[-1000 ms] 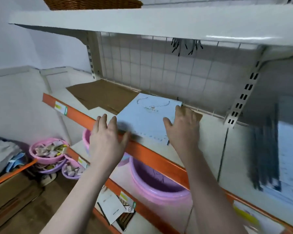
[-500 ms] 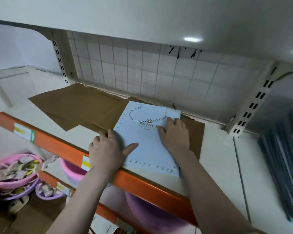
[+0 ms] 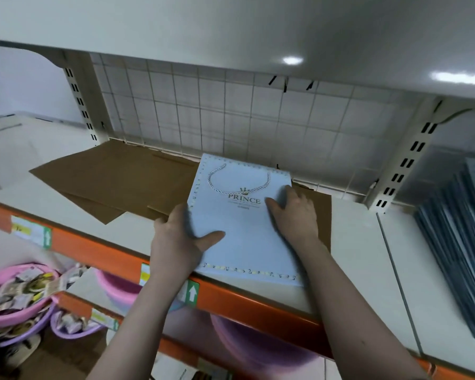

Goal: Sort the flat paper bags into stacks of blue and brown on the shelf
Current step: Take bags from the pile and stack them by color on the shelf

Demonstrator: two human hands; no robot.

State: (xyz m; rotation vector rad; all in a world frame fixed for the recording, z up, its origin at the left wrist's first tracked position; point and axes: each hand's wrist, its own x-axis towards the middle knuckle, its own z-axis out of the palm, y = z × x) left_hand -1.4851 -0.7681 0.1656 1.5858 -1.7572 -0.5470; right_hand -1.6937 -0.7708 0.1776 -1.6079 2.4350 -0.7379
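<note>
Fingers (image 3: 170,218) grip blue bag (image 3: 244,234) | brown bags (image 3: 115,182) beside, beneath

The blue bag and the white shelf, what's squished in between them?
In the head view, brown paper bags lie flat on the shelf beneath the blue bag.

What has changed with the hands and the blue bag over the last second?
The left hand went from lying flat at the shelf edge to gripping the left edge of the flat light-blue paper bag, thumb on top. The right hand stays flat on it. The flat brown paper bags lie as before.
</note>
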